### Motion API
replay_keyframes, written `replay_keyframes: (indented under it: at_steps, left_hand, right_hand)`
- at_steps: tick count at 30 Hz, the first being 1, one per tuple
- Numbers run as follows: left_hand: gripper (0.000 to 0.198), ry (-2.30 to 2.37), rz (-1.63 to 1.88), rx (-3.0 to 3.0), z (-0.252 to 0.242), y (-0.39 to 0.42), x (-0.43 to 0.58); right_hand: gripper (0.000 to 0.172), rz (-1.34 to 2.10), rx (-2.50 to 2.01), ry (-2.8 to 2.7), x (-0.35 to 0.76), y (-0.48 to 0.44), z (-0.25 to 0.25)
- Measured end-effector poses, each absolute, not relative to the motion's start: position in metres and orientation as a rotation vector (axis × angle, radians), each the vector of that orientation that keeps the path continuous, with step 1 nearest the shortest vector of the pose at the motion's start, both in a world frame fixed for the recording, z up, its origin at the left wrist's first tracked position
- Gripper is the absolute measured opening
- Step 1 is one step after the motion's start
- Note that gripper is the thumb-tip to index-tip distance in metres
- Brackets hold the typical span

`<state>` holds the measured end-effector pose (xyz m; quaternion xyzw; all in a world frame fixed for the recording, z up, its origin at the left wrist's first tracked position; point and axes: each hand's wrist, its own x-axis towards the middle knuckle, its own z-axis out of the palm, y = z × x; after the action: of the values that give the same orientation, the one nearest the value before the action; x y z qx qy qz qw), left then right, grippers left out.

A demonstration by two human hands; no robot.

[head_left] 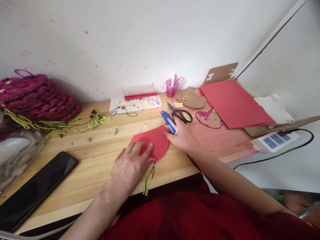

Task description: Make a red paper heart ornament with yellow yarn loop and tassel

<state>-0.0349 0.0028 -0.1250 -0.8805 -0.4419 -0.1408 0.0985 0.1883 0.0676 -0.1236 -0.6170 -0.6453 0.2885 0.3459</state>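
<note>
A red rounded paper piece (156,141) lies on the wooden table (100,156). My left hand (131,165) rests flat on its near left part, fingers spread and pressing it down. A yellow-green tassel (149,180) hangs off the table edge just below that hand. My right hand (181,135) is closed around a blue and white glue gun (168,121), whose tip touches the right edge of the red piece. Black scissors (181,113) lie just behind my right hand.
A black phone (37,188) lies at the near left. Purple woven pieces (37,96) with yellow cords are stacked far left. Red sheets (233,103), brown cardboard shapes (192,99), a pink cup (171,88) and a white power strip (275,141) sit at right.
</note>
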Motion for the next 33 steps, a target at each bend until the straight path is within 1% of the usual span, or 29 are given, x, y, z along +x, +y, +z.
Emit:
replay_keyframes:
  at_steps: [3,8,13,17,20,23,29,33]
  left_hand:
    - [0.031,-1.248,-0.469,-2.622,-0.128,0.004,-0.036]
    - [0.036,-1.134,-0.529,-2.711,-0.139,0.010,-0.041]
    - [0.037,-1.152,-0.537,-2.711,-0.144,0.011,-0.042]
    - [0.036,-1.184,-0.456,-2.697,-0.138,0.009,-0.040]
    - [0.036,-1.197,-0.395,-2.709,-0.133,0.007,-0.038]
    - [0.037,-1.199,-0.351,-2.716,-0.130,0.007,-0.037]
    - [0.038,-1.183,-0.313,-2.729,-0.134,0.009,-0.038]
    - [0.038,-1.203,-0.295,-2.732,-0.135,0.010,-0.037]
  right_hand:
    - [0.026,0.782,-1.570,-1.675,0.188,0.067,-0.125]
    - [0.025,0.777,-1.562,-1.657,0.189,0.068,-0.126]
    - [0.025,0.745,-1.589,-1.542,0.193,0.069,-0.124]
    - [0.029,0.826,-1.485,-1.367,0.192,0.067,-0.125]
    - [0.033,0.973,-1.353,-1.268,0.188,0.065,-0.126]
    - [0.030,1.077,-1.272,-1.268,0.186,0.064,-0.130]
    - [0.025,1.032,-1.283,-1.335,0.190,0.071,-0.139]
    - [0.029,1.098,-1.153,-1.245,0.186,0.067,-0.132]
